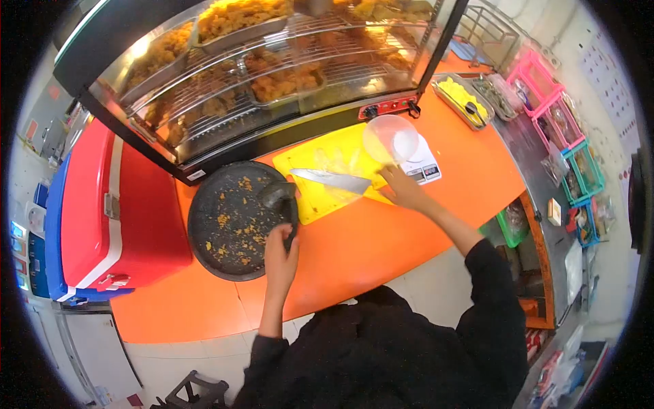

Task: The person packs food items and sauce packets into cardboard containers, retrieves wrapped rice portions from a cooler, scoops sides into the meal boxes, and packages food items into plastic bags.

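Observation:
My left hand [278, 258] is at the near right edge of a round black pan [211, 255], with its fingers closed on the rim. Brown-orange crumbs lie scattered in the pan, and a dark scoop-like tool [276, 195] rests at its right side. My right hand [403, 189] reaches over the right end of a yellow cutting board [293, 163], fingers apart, by the lower edge of a clear plastic bowl [380, 129]. A large knife [334, 179] lies on the board, its blade pointing left; its handle end is close under my right hand.
A white digital scale [429, 169] sits partly under the bowl. Behind the board is a glass warming cabinet [300, 126] with trays of fried food. A red cooler [129, 211] stands left. At the right are a metal tray [487, 123] of yellow food and colored baskets [582, 170].

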A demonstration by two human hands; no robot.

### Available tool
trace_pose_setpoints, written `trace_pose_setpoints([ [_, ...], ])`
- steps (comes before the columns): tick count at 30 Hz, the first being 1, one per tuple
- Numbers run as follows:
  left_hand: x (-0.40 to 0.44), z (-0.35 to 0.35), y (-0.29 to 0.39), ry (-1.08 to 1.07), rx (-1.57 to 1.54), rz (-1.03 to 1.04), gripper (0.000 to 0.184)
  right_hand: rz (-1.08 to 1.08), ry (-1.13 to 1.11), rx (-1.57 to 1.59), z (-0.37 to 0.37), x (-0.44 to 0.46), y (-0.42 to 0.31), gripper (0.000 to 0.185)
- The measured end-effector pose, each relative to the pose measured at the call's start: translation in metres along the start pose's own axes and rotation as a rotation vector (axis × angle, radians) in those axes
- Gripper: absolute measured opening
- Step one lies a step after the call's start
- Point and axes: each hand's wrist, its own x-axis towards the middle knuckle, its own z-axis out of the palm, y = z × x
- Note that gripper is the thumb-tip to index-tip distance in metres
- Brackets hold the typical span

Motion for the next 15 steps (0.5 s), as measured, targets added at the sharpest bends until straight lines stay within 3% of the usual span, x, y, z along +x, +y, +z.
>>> trace_pose_setpoints([
  [2, 0.034, 0.040, 0.012, -0.043, 0.105, 0.128, 0.028, 0.148, -0.041, 0.053, 0.034, -0.051, 0.031, 0.053],
  [6, 0.092, 0.140, 0.020, 0.003, 0.401, 0.446, 0.037, 0.139, -0.010, -0.164, 0.070, -0.079, 0.054, 0.047],
  [9, 0.129, 0.197, -0.022, -0.291, 0.594, 0.170, 0.033, 0.015, -0.006, -0.375, 0.078, -0.071, 0.072, 0.042],
  [11, 0.128, 0.202, -0.045, -0.291, 0.601, 0.058, 0.025, -0.062, 0.009, -0.382, 0.074, -0.071, 0.078, 0.039],
  [15, 0.098, 0.173, -0.029, -0.204, 0.497, -0.105, 0.006, 0.049, 0.106, -0.234, 0.060, -0.092, 0.097, 0.040],
])
